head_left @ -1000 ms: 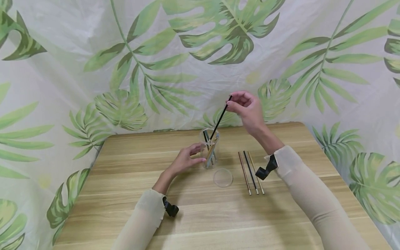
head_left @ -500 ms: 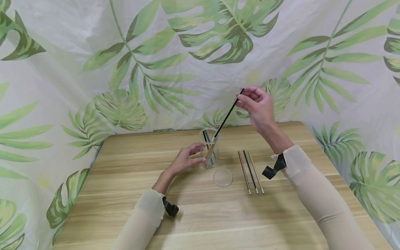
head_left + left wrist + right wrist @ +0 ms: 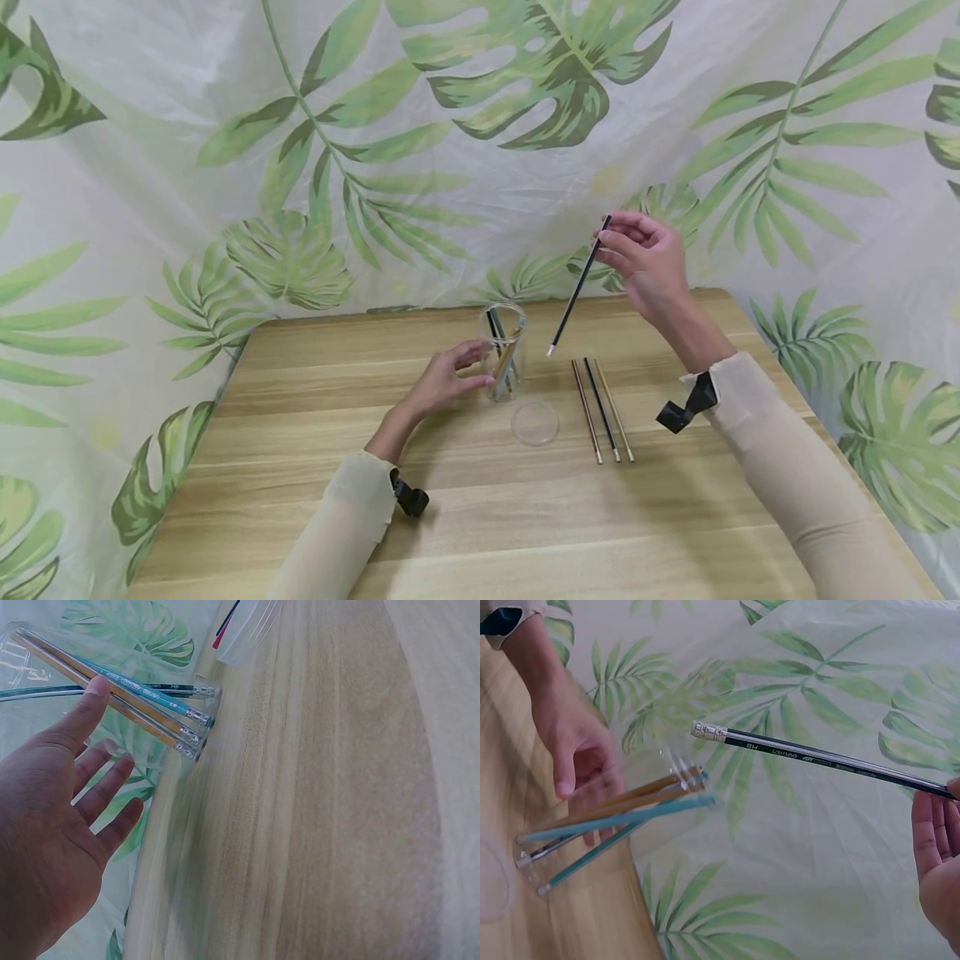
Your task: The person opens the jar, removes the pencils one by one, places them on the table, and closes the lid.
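Observation:
My left hand (image 3: 442,385) holds the clear cup (image 3: 522,367), thumb on the near side and fingers round the far side. Several pencils, teal, wood-coloured and dark, lean inside it; in the left wrist view a teal pencil (image 3: 154,691) crosses the others, eraser ends at the cup's bottom. Up and to the right of the cup, my right hand (image 3: 651,262) pinches a black pencil (image 3: 577,293) near its upper end. This pencil slants, its silver-and-white eraser end pointing down, apart from the cup. "HB" shows on its barrel in the right wrist view.
A round clear lid (image 3: 535,423) lies in front of the cup. Right of it, three pencils lie side by side on the wooden table: a reddish-brown pencil (image 3: 587,410), a black pencil (image 3: 602,408) and a wood-coloured pencil (image 3: 614,408). A leaf-patterned cloth (image 3: 420,233) hangs behind.
The right hand has drawn the black pencil out of the cup and carried it rightward; its eraser end now hangs outside the rim. The left hand has stayed at the cup.

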### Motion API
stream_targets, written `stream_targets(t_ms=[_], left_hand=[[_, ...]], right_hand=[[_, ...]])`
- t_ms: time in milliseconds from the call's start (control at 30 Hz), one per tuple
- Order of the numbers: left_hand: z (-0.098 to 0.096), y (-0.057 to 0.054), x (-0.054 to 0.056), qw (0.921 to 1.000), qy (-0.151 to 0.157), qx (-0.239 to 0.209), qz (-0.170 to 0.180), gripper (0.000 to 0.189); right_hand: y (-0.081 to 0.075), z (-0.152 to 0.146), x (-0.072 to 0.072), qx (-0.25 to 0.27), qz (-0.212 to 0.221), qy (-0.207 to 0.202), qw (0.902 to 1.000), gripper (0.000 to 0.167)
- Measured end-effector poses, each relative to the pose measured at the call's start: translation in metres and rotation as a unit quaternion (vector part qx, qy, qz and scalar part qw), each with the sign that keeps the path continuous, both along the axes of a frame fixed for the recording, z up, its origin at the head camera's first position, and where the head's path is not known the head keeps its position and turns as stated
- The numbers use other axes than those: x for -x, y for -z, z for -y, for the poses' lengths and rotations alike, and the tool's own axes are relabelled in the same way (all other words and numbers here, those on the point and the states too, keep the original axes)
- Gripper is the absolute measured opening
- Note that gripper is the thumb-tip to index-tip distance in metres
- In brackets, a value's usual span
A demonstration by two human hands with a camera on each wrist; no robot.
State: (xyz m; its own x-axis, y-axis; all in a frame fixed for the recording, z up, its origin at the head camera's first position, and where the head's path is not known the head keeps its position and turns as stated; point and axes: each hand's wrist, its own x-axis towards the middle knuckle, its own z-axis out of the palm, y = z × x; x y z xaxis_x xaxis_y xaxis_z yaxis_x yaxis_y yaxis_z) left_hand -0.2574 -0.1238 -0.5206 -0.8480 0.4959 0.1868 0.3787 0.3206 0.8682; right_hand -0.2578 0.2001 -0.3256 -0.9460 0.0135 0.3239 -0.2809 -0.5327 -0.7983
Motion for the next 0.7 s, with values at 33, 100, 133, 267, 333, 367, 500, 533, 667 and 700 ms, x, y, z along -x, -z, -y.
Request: stream_targets(t_ms=[33, 100, 133, 267, 333, 367, 500, 533, 667, 700], left_hand=[[0.000, 0.000, 0.000, 1.0000, 0.000, 0.000, 0.000, 0.070], [0.000, 0.000, 0.001, 1.0000, 0.000, -0.001, -0.001, 0.070], [0.000, 0.000, 0.001, 1.0000, -0.001, -0.001, -0.002, 0.070], [0.000, -0.001, 0.001, 1.0000, -0.002, -0.002, -0.003, 0.068], [0.000, -0.002, 0.001, 1.0000, -0.001, -0.003, -0.002, 0.068], [0.000, -0.002, 0.001, 1.0000, -0.001, -0.003, -0.002, 0.067], [0.000, -0.001, 0.001, 1.0000, 0.000, -0.004, -0.004, 0.067], [0.001, 0.000, 0.001, 1.0000, -0.001, -0.003, -0.005, 0.067], [0.000, 0.000, 0.001, 1.0000, -0.001, -0.001, -0.004, 0.067], [0.000, 0.000, 0.000, 1.0000, 0.000, 0.000, -0.003, 0.067]], right_hand=[[0.001, -0.002, -0.001, -0.004, 0.004, 0.001, 1.0000, 0.017], [0.004, -0.007, -0.001, -0.008, 0.014, 0.002, 0.9999, 0.016], [0.005, -0.010, -0.001, -0.012, 0.018, 0.003, 0.9998, 0.016], [0.013, -0.018, -0.002, -0.034, 0.032, 0.002, 0.9989, 0.014], [0.017, -0.021, -0.002, -0.053, 0.039, 0.001, 0.9978, 0.015], [0.019, -0.023, -0.003, -0.064, 0.043, 0.001, 0.9970, 0.015], [0.027, -0.029, -0.004, -0.102, 0.062, 0.002, 0.9929, 0.017], [0.029, -0.031, -0.004, -0.107, 0.066, 0.001, 0.9920, 0.018], [0.037, -0.039, -0.005, -0.129, 0.080, -0.001, 0.9883, 0.017], [0.039, -0.041, -0.005, -0.132, 0.084, -0.003, 0.9877, 0.017]])
